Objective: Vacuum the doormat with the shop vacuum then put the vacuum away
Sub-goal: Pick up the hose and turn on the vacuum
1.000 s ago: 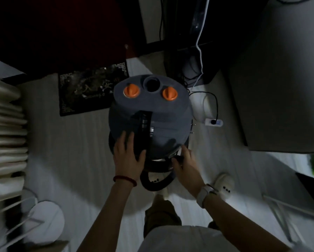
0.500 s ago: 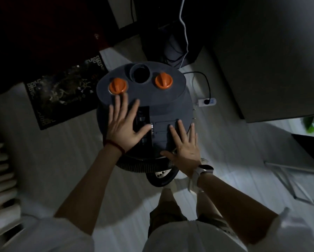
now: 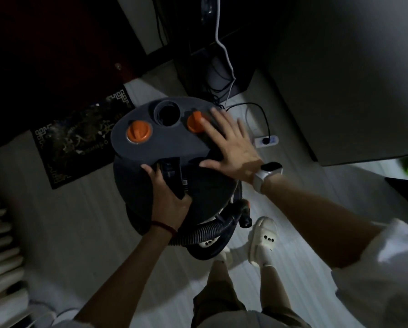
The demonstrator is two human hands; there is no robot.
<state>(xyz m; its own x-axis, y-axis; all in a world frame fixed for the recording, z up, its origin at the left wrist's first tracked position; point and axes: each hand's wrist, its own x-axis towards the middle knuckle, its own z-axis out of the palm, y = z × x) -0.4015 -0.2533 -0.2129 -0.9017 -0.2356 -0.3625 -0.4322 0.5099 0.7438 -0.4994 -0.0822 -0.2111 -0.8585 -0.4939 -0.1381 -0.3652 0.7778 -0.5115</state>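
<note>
My left hand (image 3: pixel 167 197) curls around the black carry handle (image 3: pixel 173 177) on top of the round dark-grey plastic shop vacuum (image 3: pixel 174 166), presumably to steer or lift the drum. The ribbed black hose (image 3: pixel 198 233) lies coiled at its base, near my feet. My right hand (image 3: pixel 231 145) lies flat, fingers spread, on the lid beside the right orange knob (image 3: pixel 194 121), steadying it. Beyond, the dark patterned rectangular doormat (image 3: pixel 80 140) lies on the pale floor before the door.
</note>
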